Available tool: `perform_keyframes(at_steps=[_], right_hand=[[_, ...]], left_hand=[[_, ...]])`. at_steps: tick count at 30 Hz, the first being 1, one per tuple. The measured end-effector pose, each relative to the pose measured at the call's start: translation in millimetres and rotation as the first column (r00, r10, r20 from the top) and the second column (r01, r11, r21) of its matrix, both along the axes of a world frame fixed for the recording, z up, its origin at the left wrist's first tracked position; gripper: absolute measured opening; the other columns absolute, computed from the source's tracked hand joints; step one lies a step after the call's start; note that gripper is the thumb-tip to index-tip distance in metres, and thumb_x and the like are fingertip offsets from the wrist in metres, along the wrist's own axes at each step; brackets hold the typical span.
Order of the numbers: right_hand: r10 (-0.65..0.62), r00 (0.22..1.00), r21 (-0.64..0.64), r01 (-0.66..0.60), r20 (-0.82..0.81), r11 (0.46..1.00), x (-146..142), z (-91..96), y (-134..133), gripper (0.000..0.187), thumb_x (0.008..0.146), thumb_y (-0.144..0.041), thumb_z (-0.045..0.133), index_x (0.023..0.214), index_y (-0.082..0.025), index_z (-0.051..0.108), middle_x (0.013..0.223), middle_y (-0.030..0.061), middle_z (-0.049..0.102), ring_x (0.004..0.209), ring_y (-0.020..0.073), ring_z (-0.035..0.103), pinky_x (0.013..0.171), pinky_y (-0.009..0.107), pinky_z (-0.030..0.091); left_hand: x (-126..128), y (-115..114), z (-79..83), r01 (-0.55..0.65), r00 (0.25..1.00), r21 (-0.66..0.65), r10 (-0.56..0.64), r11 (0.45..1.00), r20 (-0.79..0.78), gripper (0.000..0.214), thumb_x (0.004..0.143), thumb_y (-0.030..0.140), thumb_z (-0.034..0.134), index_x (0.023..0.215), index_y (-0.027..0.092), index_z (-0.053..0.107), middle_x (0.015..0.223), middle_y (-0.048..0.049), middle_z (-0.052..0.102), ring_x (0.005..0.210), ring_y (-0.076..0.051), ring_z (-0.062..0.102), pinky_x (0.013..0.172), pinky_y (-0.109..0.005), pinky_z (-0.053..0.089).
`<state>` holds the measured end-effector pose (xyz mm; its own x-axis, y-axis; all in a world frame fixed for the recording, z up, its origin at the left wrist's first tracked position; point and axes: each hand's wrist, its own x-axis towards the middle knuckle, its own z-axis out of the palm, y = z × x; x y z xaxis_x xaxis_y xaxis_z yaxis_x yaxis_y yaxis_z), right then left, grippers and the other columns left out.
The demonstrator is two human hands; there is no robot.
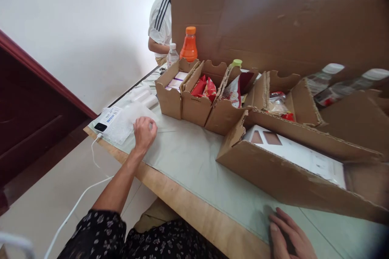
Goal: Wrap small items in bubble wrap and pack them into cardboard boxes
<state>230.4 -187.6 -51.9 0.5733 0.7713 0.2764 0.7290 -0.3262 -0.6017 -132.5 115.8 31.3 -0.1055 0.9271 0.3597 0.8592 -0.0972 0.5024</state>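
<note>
My left hand (145, 132) is curled at the right end of a clear bubble-wrap bag (120, 131), its fingers bent inward. Whatever may be between those fingers is hidden. Just left of it lies a white printed label (112, 115), with a small black device (100, 127) at its lower edge and a white cable (93, 149) hanging off the table below. My right hand (290, 234) rests near the front edge of the table, fingers stretched out and nothing visible in them. A long cardboard box (273, 174) stands beyond it, holding a white carton (294, 151).
Cardboard bins (196, 109) stand in a row with small boxes, red packets (204, 88) and snack bags inside. Behind are an orange bottle (189, 46) and clear bottles (325, 77). A tall cardboard panel (273, 20) rises at the back; another person (161, 20) sits beyond.
</note>
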Motion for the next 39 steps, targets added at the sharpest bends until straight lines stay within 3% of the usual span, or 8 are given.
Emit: perform_keyframes(at_steps=[3, 6, 11, 17, 23, 29, 33, 39], right_hand=[[0.03, 0.993, 0.077, -0.021, -0.113, 0.997, -20, 15.4, 3, 0.04, 0.095, -0.055, 0.053, 0.101, -0.022, 0.074, 0.127, 0.0117, 0.073, 0.118, 0.0323, 0.068, 0.097, 0.048, 0.056], [0.149, 0.919, 0.099, -0.12, -0.365, 0.988, -37, 32.3, 8, 0.037, 0.093, -0.054, 0.061, 0.111, -0.023, 0.073, 0.133, 0.0132, 0.07, 0.117, 0.0291, 0.07, 0.097, 0.044, 0.058], [0.205, 0.655, 0.092, -0.204, -0.727, 0.975, -42, 51.6, 5, 0.06, 0.092, -0.059, 0.064, 0.14, -0.024, 0.054, 0.138, 0.0169, 0.067, 0.116, 0.0269, 0.071, 0.09, 0.039, 0.061], [0.157, 0.691, 0.028, -0.195, -0.706, 0.98, -45, 46.1, -3, 0.061, 0.092, -0.046, 0.066, 0.143, -0.018, 0.049, 0.104, 0.0099, 0.073, 0.073, 0.0163, 0.071, 0.07, 0.032, 0.062], [0.301, 0.798, 0.011, -0.346, -0.523, 0.938, -46, 44.6, -20, 0.046, 0.1, -0.024, 0.047, 0.144, -0.02, 0.055, 0.101, 0.007, 0.074, 0.07, 0.0136, 0.07, 0.064, 0.026, 0.061], [0.516, 0.854, -0.024, -0.516, 0.068, 0.857, -58, 50.6, -49, 0.049, 0.091, -0.006, 0.045, 0.125, -0.027, 0.072, 0.127, 0.0131, 0.068, 0.098, 0.0212, 0.071, 0.082, 0.037, 0.065], [0.403, 0.914, 0.038, -0.405, 0.042, 0.914, -73, 54.3, -42, 0.026, 0.099, -0.016, 0.051, 0.101, -0.023, 0.077, 0.118, 0.0129, 0.068, 0.074, 0.0161, 0.067, 0.07, 0.031, 0.063], [0.31, 0.898, 0.07, -0.303, -0.314, 0.95, -81, 57.0, -38, 0.03, 0.103, -0.031, 0.053, 0.079, -0.02, 0.068, 0.089, 0.0079, 0.073, 0.081, 0.0198, 0.073, 0.069, 0.027, 0.061]], left_hand=[[35, -74, -2.7, 0.343, 0.937, 0.024, -0.343, 0.939, 0.07, 0.013, 0.091, 0.016, 0.055, 0.082, 0.023, 0.062, 0.108, -0.0079, 0.074, 0.109, -0.023, 0.068, 0.1, -0.039, 0.054], [70, -146, -12.3, 0.696, 0.676, 0.156, -0.713, 0.701, 0.187, 0.013, 0.092, 0.012, 0.054, 0.091, 0.023, 0.063, 0.12, -0.0089, 0.073, 0.115, -0.022, 0.067, 0.101, -0.039, 0.054], [123, -211, -27.5, 0.891, 0.4, 0.079, -0.856, 0.447, 0.328, 0.014, 0.091, 0.009, 0.055, 0.092, 0.02, 0.063, 0.123, -0.0117, 0.073, 0.116, -0.025, 0.068, 0.101, -0.044, 0.055], [145, -235, -29.0, 0.962, 0.231, 0.05, -0.894, 0.269, 0.383, 0.004, 0.088, 0.017, 0.064, 0.09, 0.019, 0.066, 0.118, -0.0119, 0.074, 0.111, -0.028, 0.068, 0.1, -0.046, 0.054], [117, -216, -27.8, 0.978, 0.203, -0.109, -0.934, 0.179, 0.293, 0.063, 0.077, 0.042, 0.082, 0.131, 0.017, 0.062, 0.147, -0.0217, 0.059, 0.14, -0.039, 0.052, 0.12, -0.065, 0.035], [96, -201, -37.1, 0.97, 0.069, -0.244, -0.977, 0.019, 0.201, 0.112, 0.072, 0.058, 0.086, 0.161, 0.02, 0.029, 0.162, -0.0236, 0.043, 0.155, -0.042, 0.034, 0.126, -0.071, 0.022], [90, -208, -33.7, 0.981, 0.09, -0.19, -0.967, 0.045, 0.239, 0.106, 0.076, 0.051, 0.085, 0.161, 0.022, 0.029, 0.157, -0.0194, 0.051, 0.15, -0.04, 0.043, 0.126, -0.069, 0.026], [94, -218, -32.7, 0.854, 0.519, -0.16, -0.788, 0.495, 0.332, 0.028, 0.093, 0.015, 0.057, 0.118, 0.021, 0.068, 0.103, -0.0079, 0.078, 0.094, -0.025, 0.073, 0.087, -0.042, 0.061]])
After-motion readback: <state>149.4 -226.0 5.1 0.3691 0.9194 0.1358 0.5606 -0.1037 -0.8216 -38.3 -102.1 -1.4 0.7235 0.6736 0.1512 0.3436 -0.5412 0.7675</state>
